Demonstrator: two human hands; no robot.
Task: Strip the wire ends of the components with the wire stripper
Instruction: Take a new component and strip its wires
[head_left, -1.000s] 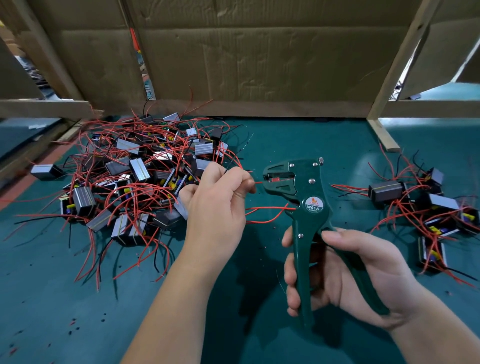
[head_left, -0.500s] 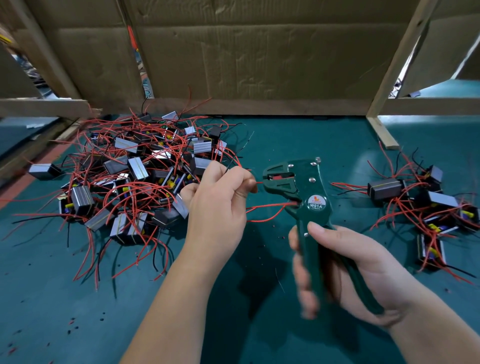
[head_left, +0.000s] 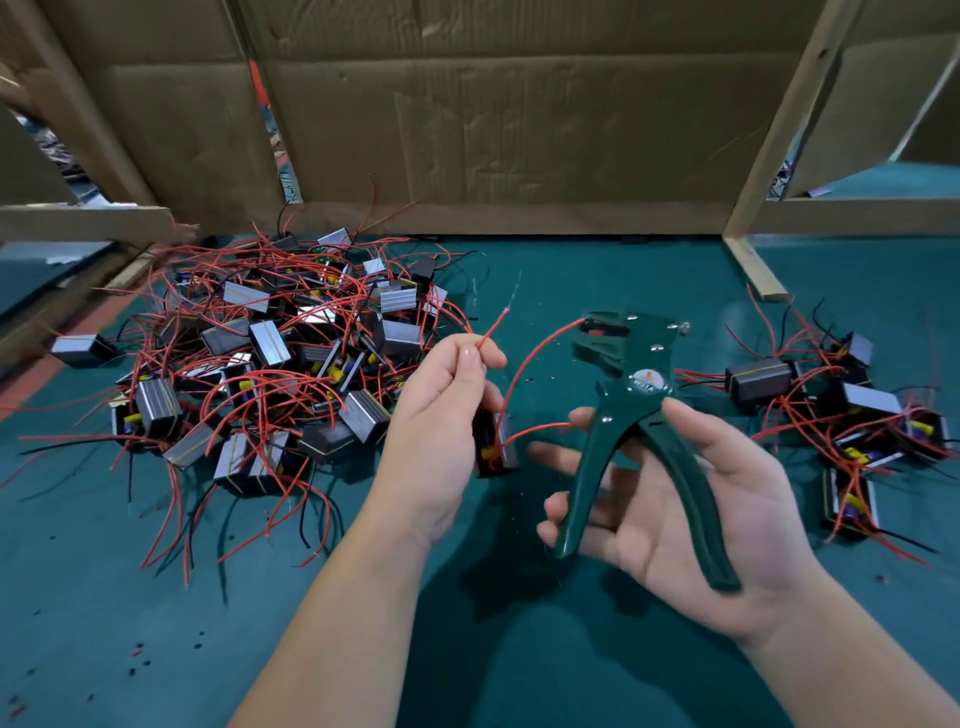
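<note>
Nearest the camera, two bare forearms reach out over the green bench mat (head_left: 104, 623), which is flecked at the near left with small dark and red scraps (head_left: 136, 650).

The right hand (head_left: 701, 519) lies palm up and holds the green wire stripper (head_left: 639, 384). Its fingers (head_left: 551, 508) curl loosely round one handle, and the thumb rests over the other near the pivot. The two handles are spread wide apart. The tool's head points up and to the left.

The left hand (head_left: 441, 415) is just left of the tool. Thumb and forefinger pinch a red wire (head_left: 493, 325) close to its end, and the tip, which looks bare and pale, sticks up to the right. The lower fingers of the same hand clasp a small black component (head_left: 493, 452) with a yellow part on it. A second red wire (head_left: 524, 364) arcs from this component up to the stripper's head, with its end at the jaws; whether the jaws bite on it cannot be told.

Farther left, a big heap of components (head_left: 270, 364), grey-sided blocks tangled in red and black leads, sprawls on the mat. To the right of the hands lies a smaller heap (head_left: 841, 410) of the same parts.

At the back stands a cardboard wall (head_left: 493, 130), with a wooden post (head_left: 779, 130) leaning at its right.
</note>
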